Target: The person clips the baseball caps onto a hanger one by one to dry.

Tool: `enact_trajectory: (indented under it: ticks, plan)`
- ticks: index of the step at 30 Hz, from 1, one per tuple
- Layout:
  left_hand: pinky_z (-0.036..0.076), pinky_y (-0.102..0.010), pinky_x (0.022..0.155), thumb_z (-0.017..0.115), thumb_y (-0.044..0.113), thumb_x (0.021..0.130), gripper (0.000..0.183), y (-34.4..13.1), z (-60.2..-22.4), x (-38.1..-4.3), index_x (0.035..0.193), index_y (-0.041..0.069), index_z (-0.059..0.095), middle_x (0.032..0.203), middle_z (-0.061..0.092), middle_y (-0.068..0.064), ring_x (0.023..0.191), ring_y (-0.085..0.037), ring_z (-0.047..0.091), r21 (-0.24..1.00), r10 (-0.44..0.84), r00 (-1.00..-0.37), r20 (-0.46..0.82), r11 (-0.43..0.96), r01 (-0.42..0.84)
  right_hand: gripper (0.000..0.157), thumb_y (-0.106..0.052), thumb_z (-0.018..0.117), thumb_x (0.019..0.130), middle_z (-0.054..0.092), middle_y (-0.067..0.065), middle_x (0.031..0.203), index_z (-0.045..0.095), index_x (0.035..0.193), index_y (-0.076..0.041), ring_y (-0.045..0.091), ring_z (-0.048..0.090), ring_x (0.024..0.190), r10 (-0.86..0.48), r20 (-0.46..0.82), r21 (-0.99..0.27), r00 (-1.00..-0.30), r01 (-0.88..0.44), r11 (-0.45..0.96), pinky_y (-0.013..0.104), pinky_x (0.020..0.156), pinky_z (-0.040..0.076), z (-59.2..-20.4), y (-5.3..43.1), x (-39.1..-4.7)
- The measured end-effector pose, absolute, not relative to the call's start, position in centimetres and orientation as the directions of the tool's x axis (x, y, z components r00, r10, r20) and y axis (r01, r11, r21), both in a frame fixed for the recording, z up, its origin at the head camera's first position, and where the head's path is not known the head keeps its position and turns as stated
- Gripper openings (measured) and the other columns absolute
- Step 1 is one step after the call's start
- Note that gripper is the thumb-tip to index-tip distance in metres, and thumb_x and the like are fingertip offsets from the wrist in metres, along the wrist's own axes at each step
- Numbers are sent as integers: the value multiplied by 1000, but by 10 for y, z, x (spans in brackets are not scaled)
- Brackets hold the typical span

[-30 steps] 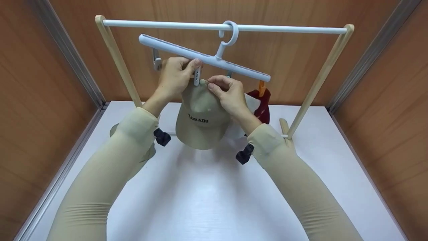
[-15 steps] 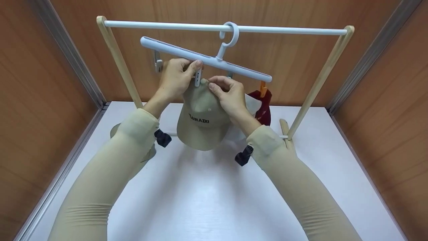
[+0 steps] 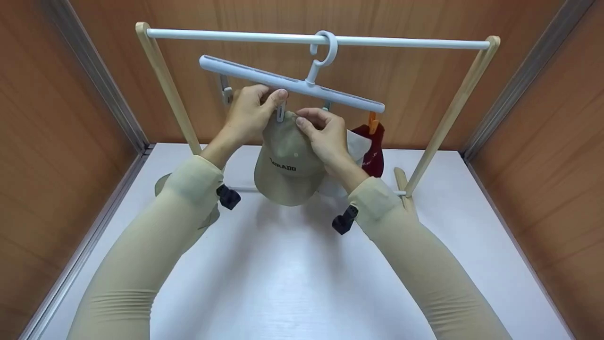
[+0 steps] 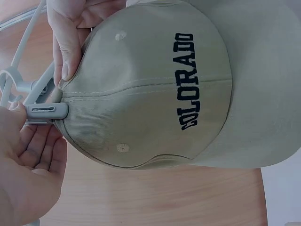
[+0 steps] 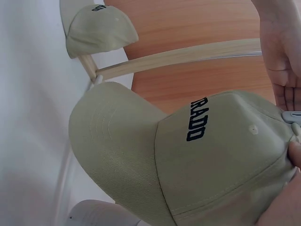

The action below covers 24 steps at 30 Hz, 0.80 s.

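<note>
A khaki baseball cap (image 3: 288,184) with dark COLORADO lettering hangs brim down under a pale blue hanger (image 3: 250,72). My left hand (image 3: 248,113) pinches a grey clip (image 4: 47,111) on the hanger, thumb in front. The clip's lower end overlaps the crown beside the top button. With thumb and index finger, my right hand (image 3: 328,134) pinches the crown fabric just right of the clip. In the left wrist view, the right hand (image 4: 70,37) is at the cap's far side. The hanger tilts, its left end higher.
A white rod (image 3: 401,41) on wooden legs carries the hanger. At its right end, an orange clip (image 3: 373,123) holds a dark red cap (image 3: 374,156), with a white cap (image 3: 357,144) beside it. Another khaki cap (image 5: 101,30) lies on the white table (image 3: 302,283).
The hanger's left end has sunk slightly and its right end has risen a little. The cap's brim has shifted slightly right and up. Both hands keep their hold.
</note>
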State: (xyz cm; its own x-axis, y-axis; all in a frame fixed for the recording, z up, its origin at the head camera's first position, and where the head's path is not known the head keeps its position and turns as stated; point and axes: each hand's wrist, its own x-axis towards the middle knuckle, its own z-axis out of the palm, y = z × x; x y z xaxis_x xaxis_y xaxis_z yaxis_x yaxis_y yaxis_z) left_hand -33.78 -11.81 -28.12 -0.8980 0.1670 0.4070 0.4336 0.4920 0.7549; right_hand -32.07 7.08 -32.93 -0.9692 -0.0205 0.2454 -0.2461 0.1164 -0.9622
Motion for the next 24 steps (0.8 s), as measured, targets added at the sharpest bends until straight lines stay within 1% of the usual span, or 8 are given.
enact_trajectory:
  ticks: [3, 5, 7, 9, 12, 16, 24]
  plan:
    - [50, -29, 81, 62, 37, 108, 40, -119, -282, -337, 127, 4, 74, 114, 76, -9, 93, -16, 61, 756, 179, -900, 397, 493, 431, 18, -20, 73, 101, 75, 0, 115, 79, 119, -17, 17, 68, 108, -27, 248, -959, -968, -249, 132, 30, 97, 56, -330, 73, -321]
    - [54, -33, 91, 61, 37, 108, 41, -119, -283, -337, 129, 3, 72, 118, 76, -9, 100, -17, 65, 754, 192, -899, 393, 491, 435, 19, -21, 74, 102, 75, -1, 115, 78, 120, -17, 16, 68, 109, -34, 253, -956, -967, -255, 147, 29, 98, 56, -331, 74, -321]
    - [54, -38, 99, 60, 36, 109, 42, -120, -284, -337, 132, 3, 70, 122, 75, -10, 109, -19, 68, 760, 206, -899, 388, 480, 438, 20, -21, 73, 102, 75, -1, 116, 78, 121, -17, 16, 68, 109, -43, 259, -952, -965, -262, 160, 29, 100, 55, -332, 75, -321]
    - [54, -41, 105, 60, 35, 109, 42, -121, -285, -337, 135, 2, 68, 126, 74, -10, 116, -20, 68, 768, 217, -899, 380, 467, 438, 22, -21, 73, 103, 75, -1, 118, 77, 124, -16, 14, 69, 111, -50, 273, -943, -961, -277, 185, 28, 101, 55, -333, 77, -321]
    - [53, -41, 108, 59, 34, 110, 44, -122, -287, -337, 138, 1, 66, 130, 72, -10, 121, -20, 67, 780, 232, -897, 376, 444, 442, 24, -19, 72, 103, 75, -1, 121, 77, 126, -17, 13, 69, 112, -61, 301, -926, -952, -307, 222, 27, 102, 54, -335, 79, -321]
    - [52, -39, 110, 58, 34, 111, 46, -123, -289, -337, 142, 2, 63, 133, 71, -8, 125, -19, 66, 784, 240, -894, 378, 432, 447, 25, -19, 72, 103, 75, -3, 122, 76, 128, -19, 12, 69, 112, -65, 341, -901, -938, -346, 260, 26, 102, 54, -338, 81, -319]
    - [52, -35, 108, 60, 35, 110, 44, -122, -293, -338, 138, 2, 65, 130, 72, -8, 121, -18, 67, 763, 224, -880, 418, 439, 474, 30, -11, 73, 102, 74, 0, 130, 74, 131, -11, 13, 70, 116, -84, 447, -840, -891, -450, 302, 26, 103, 54, -343, 89, -317]
